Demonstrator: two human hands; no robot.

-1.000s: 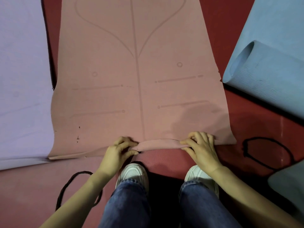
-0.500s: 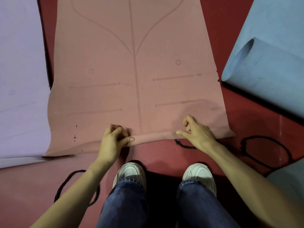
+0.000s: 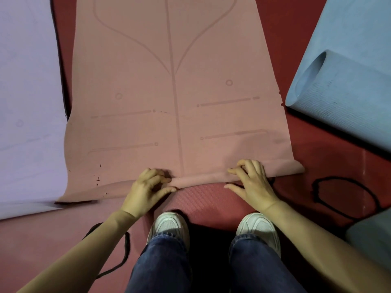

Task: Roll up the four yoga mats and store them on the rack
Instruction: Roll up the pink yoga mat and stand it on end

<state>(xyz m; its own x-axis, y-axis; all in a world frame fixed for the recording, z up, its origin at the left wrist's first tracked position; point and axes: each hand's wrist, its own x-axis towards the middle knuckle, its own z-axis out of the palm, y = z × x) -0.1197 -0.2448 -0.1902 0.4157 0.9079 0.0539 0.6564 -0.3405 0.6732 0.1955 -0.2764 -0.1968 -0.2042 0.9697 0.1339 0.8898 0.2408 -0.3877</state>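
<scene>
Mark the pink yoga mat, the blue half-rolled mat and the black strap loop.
pink yoga mat (image 3: 148, 123): head view, flat surface.
blue half-rolled mat (image 3: 349, 102): head view, outer roll wall.
black strap loop (image 3: 315, 190): head view, left curve.

Black cords (image 3: 315, 188), red floor (image 3: 296, 28)

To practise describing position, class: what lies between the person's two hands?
In the head view, the rolled edge of the pink mat spans the gap from the left hand to the right hand; both grip it.
</scene>
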